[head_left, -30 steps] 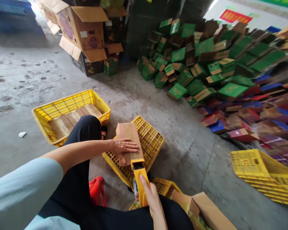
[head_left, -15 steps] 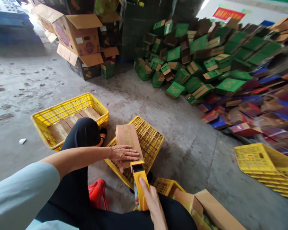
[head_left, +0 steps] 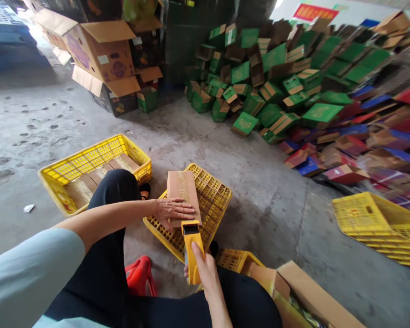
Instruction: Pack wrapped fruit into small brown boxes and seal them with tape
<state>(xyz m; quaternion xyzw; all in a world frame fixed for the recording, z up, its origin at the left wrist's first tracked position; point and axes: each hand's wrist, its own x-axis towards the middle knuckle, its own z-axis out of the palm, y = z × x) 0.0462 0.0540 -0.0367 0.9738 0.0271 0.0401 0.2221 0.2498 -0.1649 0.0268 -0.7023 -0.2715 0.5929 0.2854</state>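
A carton (head_left: 183,189) lies on the overturned crate (head_left: 213,196), toward its left edge. The left hand (head_left: 172,210) rests flat on the carton's near end. The tape dispenser (head_left: 191,243), gripped by the right hand (head_left: 205,273), meets its near edge. To the left, a second crate (head_left: 88,152) holds what seem to be flat boards (head_left: 98,175). A heap of boxes (head_left: 276,86) lies behind, to the right.

The left arm reaches forward, left hand (head_left: 174,210) flat, palm down, fingers spread; right hand (head_left: 202,269) grips tightly.

left hand (head_left: 172,210) flat on brown box (head_left: 183,193) | right hand (head_left: 205,273) grips yellow tape dispenser (head_left: 192,248)
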